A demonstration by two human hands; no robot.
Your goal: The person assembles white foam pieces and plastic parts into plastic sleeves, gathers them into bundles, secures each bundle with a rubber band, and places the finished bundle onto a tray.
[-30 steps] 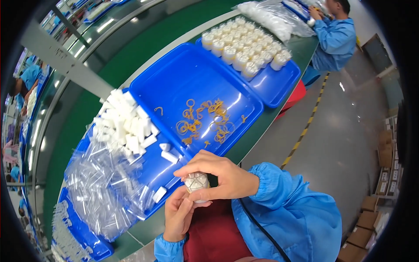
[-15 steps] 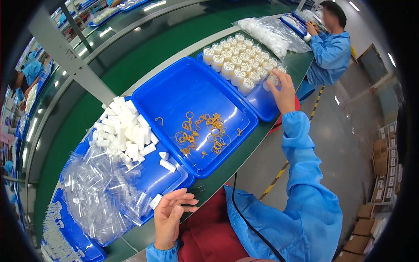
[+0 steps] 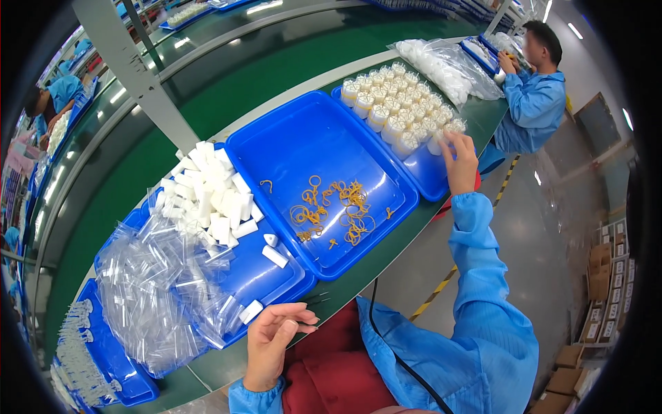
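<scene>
Right hand (image 3: 463, 167): near the right of the upper middle, fingers bent around a small gap at one wrapped white bundle (image 3: 435, 143); I cannot tell whether they grip it.
Left hand (image 3: 270, 339): at lower centre, half open, fingers loosely curled, nothing in it.
Bundle rows (image 3: 390, 105): upright and close-packed on the small blue tray (image 3: 423, 170), upper right of centre; my bundle is at their near end.
Big blue tray (image 3: 296, 138): mid-frame, between my hands, with rubber bands (image 3: 354, 198) scattered inside.
White pieces (image 3: 207, 190): heaped left of centre, beside the clear sleeves (image 3: 148, 297).
In the way: a grey post (image 3: 141, 86) rises at upper left, behind the heap.
Far end: clear bag (image 3: 447, 69) and a co-worker (image 3: 532, 103), upper right.
</scene>
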